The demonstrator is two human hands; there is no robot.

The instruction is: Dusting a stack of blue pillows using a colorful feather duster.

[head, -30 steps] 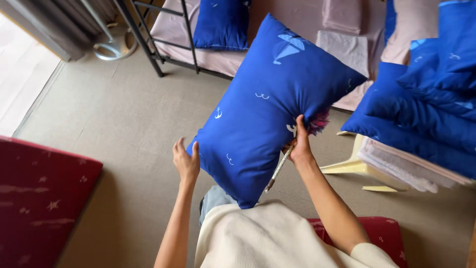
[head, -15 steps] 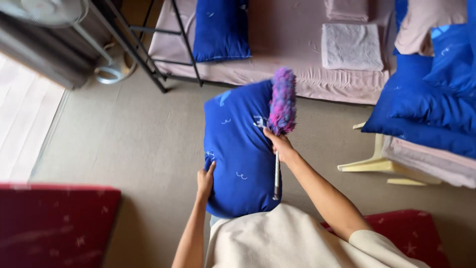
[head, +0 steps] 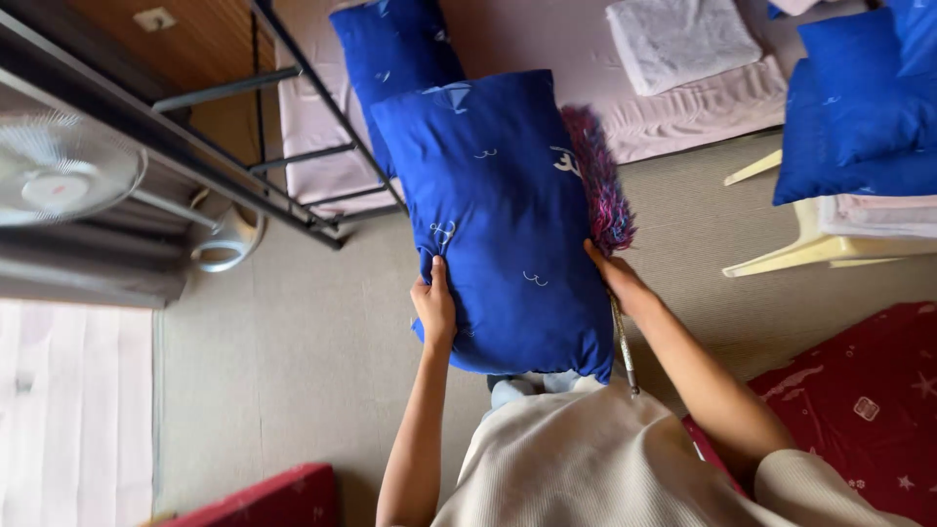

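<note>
I hold a blue pillow (head: 503, 220) with small white prints upright in front of me, above the carpet. My left hand (head: 434, 305) grips its lower left edge. My right hand (head: 617, 280) presses the pillow's right edge and also clasps a duster (head: 597, 176), whose purple and pink fluffy head sticks up beside the pillow. The duster's thin handle (head: 623, 342) hangs down past my wrist.
A metal-framed bed (head: 322, 107) with a pink sheet, another blue pillow (head: 390, 39) and a folded white towel (head: 678, 34) lies ahead. A pale plastic chair (head: 810, 249) stacked with blue and pink bedding stands right. A fan (head: 63, 171) is at left; red cushions (head: 859, 400) lie near me.
The pillow has turned to face me and moved up toward the bed. The duster head has swung behind the pillow's right edge. My view has shifted left.
</note>
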